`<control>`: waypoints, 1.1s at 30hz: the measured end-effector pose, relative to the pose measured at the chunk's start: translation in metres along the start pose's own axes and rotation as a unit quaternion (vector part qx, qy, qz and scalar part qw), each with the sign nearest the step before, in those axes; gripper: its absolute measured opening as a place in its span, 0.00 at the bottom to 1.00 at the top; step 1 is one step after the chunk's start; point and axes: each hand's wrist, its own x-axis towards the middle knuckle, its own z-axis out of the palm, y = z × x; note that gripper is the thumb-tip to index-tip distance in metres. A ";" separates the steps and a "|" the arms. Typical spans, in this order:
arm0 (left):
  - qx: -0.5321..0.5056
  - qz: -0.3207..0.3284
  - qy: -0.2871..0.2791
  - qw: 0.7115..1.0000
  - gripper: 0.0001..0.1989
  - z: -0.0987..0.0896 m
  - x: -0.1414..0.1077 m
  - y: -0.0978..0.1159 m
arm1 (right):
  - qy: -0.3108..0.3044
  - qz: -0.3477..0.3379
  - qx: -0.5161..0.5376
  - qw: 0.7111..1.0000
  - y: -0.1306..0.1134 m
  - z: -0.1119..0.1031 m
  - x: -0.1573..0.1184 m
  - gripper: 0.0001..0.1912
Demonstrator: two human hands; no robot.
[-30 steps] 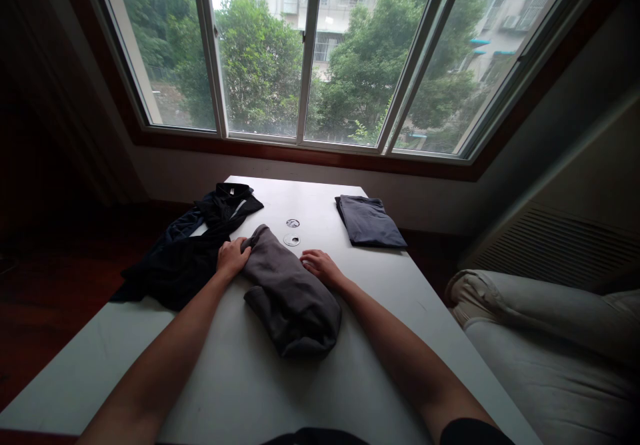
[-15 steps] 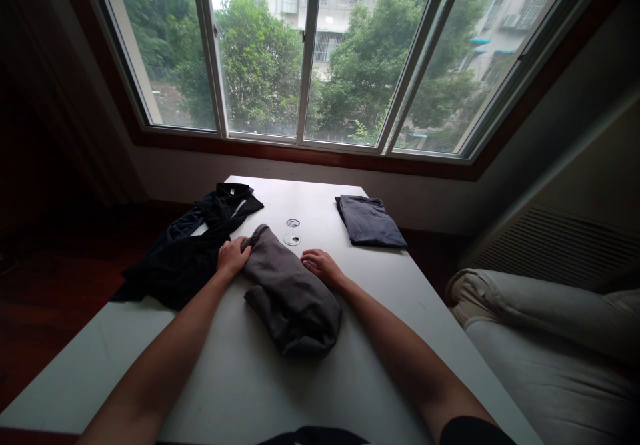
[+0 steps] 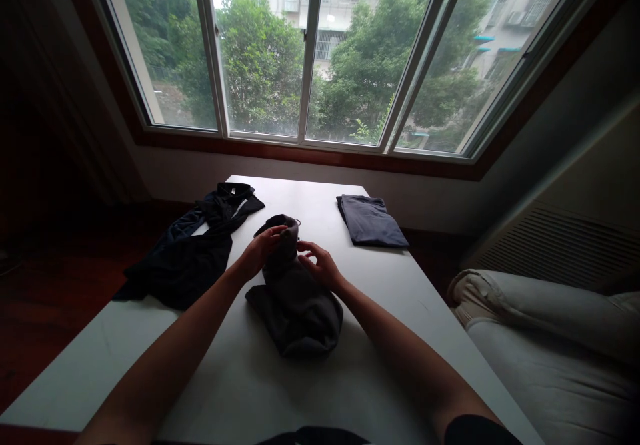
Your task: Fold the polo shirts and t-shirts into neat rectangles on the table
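A dark grey garment [image 3: 303, 312], loosely folded into a long bundle, lies on the white table [image 3: 220, 378] in front of me. Its far end is raised and bent over. My left hand [image 3: 263, 250] grips that raised end, fingers closed on the cloth. At the bundle's right side is my right hand [image 3: 320, 265], its fingers curved and apart. The right fingertips are close to the cloth's edge; whether they touch it I cannot tell. What kind of garment it is does not show.
Black and navy clothes [image 3: 185, 265] are heaped along the table's left edge. Folded dark grey clothes [image 3: 373, 220] lie at the far right corner. A pale sofa [image 3: 540, 338] stands to the right, and a wide window [image 3: 305, 65] is beyond the table.
My left hand has moved right and lifted the garment's far end, folding it inward. My right hand has shifted slightly, with its fingers raised beside that end.
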 end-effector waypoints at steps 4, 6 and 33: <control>0.007 -0.006 -0.107 0.994 0.29 0.033 -0.018 0.014 | -0.012 0.054 0.032 0.998 0.000 0.004 0.001 0.21; 0.052 -0.011 -0.113 0.992 0.28 0.042 -0.022 0.017 | 0.019 0.074 0.036 0.996 0.003 0.004 0.000 0.17; -0.072 0.006 0.155 0.985 0.20 -0.010 0.009 -0.025 | 0.065 0.226 0.523 0.819 -0.096 -0.038 0.013 0.17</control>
